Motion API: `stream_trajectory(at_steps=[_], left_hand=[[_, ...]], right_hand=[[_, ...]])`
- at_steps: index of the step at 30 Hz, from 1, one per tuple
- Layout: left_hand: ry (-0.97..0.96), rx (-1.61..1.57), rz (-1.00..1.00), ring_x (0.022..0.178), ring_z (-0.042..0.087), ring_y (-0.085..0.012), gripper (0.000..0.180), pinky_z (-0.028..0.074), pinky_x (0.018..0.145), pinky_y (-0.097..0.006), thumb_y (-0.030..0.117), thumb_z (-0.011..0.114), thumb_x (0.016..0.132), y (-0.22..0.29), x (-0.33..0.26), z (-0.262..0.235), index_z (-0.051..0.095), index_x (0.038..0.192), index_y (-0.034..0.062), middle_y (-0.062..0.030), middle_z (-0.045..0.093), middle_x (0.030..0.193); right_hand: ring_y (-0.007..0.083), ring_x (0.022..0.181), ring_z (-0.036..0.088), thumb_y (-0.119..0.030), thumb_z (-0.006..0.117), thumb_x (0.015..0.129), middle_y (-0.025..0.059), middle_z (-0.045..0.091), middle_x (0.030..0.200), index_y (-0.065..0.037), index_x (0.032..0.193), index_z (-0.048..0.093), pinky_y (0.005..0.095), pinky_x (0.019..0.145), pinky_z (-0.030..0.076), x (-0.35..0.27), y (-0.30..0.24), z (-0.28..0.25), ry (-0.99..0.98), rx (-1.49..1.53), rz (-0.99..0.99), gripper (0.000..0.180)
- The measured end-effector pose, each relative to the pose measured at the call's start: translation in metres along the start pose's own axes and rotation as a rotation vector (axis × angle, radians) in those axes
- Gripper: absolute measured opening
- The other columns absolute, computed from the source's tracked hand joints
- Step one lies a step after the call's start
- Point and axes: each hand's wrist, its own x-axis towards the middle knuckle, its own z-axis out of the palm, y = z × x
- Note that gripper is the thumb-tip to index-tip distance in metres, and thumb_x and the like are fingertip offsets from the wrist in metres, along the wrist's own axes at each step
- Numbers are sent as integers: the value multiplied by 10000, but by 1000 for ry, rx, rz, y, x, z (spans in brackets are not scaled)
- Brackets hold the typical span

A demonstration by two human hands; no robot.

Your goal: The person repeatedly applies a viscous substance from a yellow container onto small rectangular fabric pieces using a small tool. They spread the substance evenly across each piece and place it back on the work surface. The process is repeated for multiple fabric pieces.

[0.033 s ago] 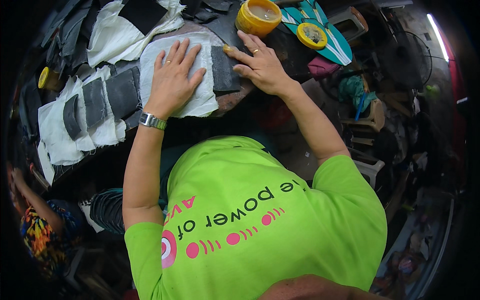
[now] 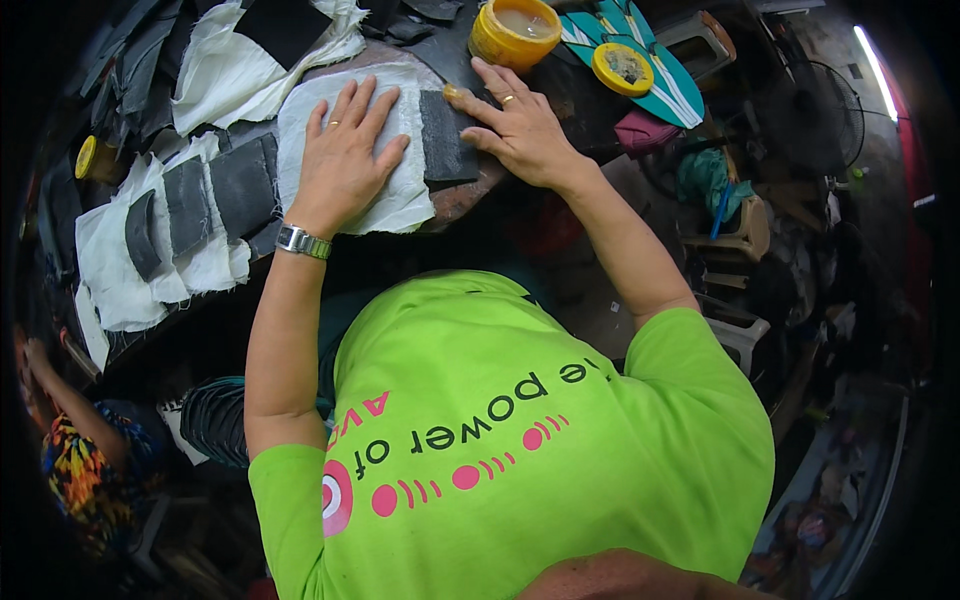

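The left hand [image 2: 345, 150] lies flat, fingers spread wide, pinning the white cloth [image 2: 395, 195] to the table so it cannot slide. Just right of it, the right hand [image 2: 515, 125] presses open fingers on the dark grey strip [image 2: 445, 140], below the yellow glue pot [image 2: 513, 30].

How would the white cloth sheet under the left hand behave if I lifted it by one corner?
The white cloth sheet would probably flop and sag: it looks thin, with frayed, wavy edges. It seems light, so it may slide once the left hand, lying flat on it, lets go. The dark grey rectangular patch under the right hand might shift or drop off; whether it is stuck is unclear.
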Motion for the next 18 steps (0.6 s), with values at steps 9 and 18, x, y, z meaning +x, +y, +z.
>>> stream_trajectory(at_steps=[9,18], left_hand=[[21,-9,4,1477,339,-289,588,192,1203,-498,447,537,981,-2,1,2,453,1501,184,-134,390,1587],[30,-81,-20,1473,345,-304,679,212,1194,-507,443,584,952,-1,1,1,400,1523,125,-150,406,1574]], right_hand=[[374,1529,152,-588,420,1014,98,208,1672,-421,1474,496,555,1179,184,-14,8,-14,-156,5,-106,495],[402,1540,36,-728,430,932,100,313,1634,-359,1239,732,597,1209,14,-32,-19,-29,-248,410,-199,567]])
